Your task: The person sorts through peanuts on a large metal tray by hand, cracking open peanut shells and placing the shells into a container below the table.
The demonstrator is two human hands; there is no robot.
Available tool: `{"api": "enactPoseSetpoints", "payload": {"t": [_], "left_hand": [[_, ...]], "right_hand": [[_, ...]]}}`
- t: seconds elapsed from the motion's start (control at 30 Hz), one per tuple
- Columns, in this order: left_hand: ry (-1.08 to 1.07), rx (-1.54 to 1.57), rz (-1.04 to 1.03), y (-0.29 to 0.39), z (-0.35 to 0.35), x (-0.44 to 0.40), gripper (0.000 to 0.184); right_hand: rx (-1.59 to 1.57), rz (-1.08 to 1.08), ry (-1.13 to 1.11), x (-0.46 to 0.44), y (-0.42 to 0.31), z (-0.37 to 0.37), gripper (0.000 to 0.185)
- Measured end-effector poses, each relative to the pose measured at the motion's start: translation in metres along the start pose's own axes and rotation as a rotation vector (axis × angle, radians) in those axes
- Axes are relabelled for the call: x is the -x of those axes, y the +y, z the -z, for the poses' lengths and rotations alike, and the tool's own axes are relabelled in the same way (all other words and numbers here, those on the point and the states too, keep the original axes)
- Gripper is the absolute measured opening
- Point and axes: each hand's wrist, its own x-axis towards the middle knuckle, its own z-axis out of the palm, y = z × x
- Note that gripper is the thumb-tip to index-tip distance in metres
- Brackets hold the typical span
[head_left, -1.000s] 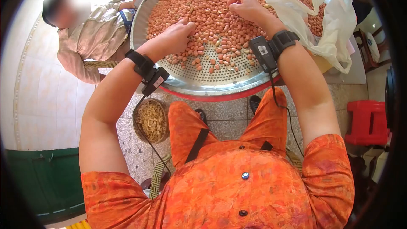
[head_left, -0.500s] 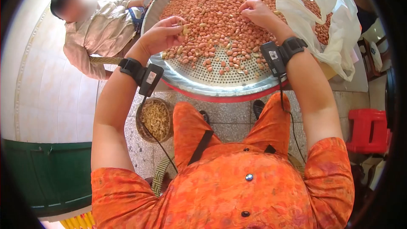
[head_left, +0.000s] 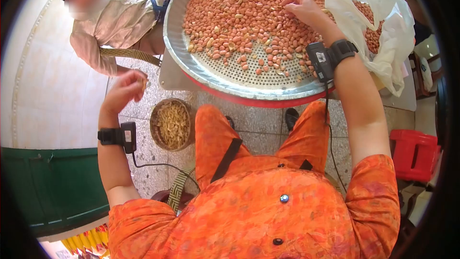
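Within the perforated metal tray lay reddish shelled peanuts; over its right half, the right hand had bent fingers, their grip unclear. Beyond its left rim, the left hand pinched a small tan piece.

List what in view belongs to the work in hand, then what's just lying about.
Likely part of the work:
peanuts, at the right hand
perforated metal tray under them
container of pale shell-like scraps, near the left hand
white plastic bag with more peanuts

Apparently just lying about:
red plastic stool
yellow packets
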Motion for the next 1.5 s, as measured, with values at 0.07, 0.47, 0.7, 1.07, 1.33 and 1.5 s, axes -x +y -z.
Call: {"api": "enactPoseSetpoints", "payload": {"t": [0.07, 0.47, 0.7, 1.07, 1.33, 1.5], "left_hand": [[0.057, -0.018, 0.213, -0.050, 0.012, 0.005, 0.011], [0.540, -0.658, 0.350, -0.152, 0.035, -0.034, 0.014], [0.325, -0.697, -0.489, 0.052, -0.035, -0.063, 0.010], [-0.169, -1.030, -0.344, 0.057, -0.087, -0.145, 0.009], [-0.102, -0.963, -0.388, 0.058, -0.082, -0.137, 0.010], [-0.106, -0.452, -0.184, 0.066, -0.073, -0.128, 0.006]], "right_hand": [[-0.036, 0.003, -0.004, -0.002, 0.002, -0.002, 0.018], [-0.108, -0.017, 0.009, 0.004, -0.006, 0.000, 0.017], [-0.041, -0.012, -0.041, 0.001, -0.006, 0.001, 0.017], [-0.075, -0.020, -0.054, 0.003, -0.007, 0.000, 0.015], [-0.074, 0.032, -0.049, 0.005, -0.007, 0.000, 0.016], [-0.113, 0.020, -0.046, 0.008, -0.011, 0.000, 0.016]]}}
